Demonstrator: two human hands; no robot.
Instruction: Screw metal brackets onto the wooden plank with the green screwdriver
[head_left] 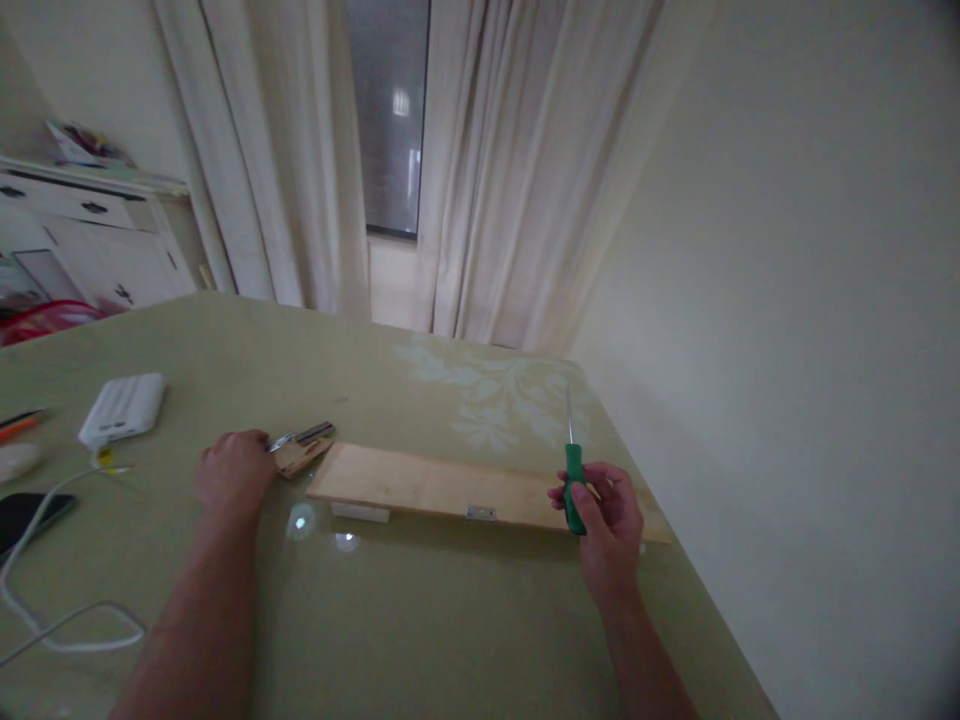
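Observation:
My right hand [609, 520] is closed round a screwdriver [574, 478] with a green handle, its thin metal shaft pointing up and away. It hovers over the right end of a long wooden plank [435, 483] lying flat on the green table [420, 620]. A small metal hinge [481, 513] sits on the plank's near edge. My left hand [232, 470] is curled into a loose fist beside the plank's left end, at a small wooden piece with metal parts [301, 447]. What the fingers hold is hidden.
A white power bank [124, 407] with a white cable [45, 610] lies at the left, near a dark phone [30, 515] and an orange pen [19, 424]. A white cabinet [90, 240] stands far left. Curtains [510, 170] and a wall [787, 300] border the table's far and right edges.

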